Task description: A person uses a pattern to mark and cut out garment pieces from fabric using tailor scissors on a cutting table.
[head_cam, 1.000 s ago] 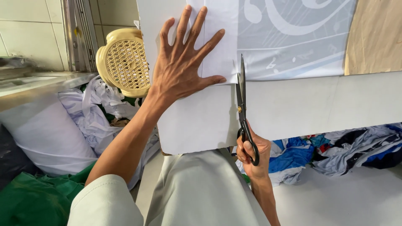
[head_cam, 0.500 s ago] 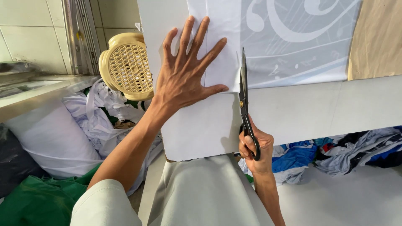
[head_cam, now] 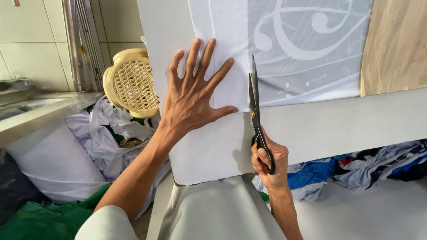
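Table [head_cam: 338,129]: scissors [head_cam: 255,111] tips on fabric [head_cam: 231,66]

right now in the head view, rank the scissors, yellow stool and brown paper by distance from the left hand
1. Scissors, just right of the left hand, held by the right hand.
2. Yellow stool, to the left, past the table edge.
3. Brown paper, far right on the table.

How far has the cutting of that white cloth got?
Barely begun. Done: the white fabric lies spread flat on the table. In hand: left hand presses it down, right hand holds the scissors, blades at its near edge. Left: nearly the whole length above the blades looks uncut.
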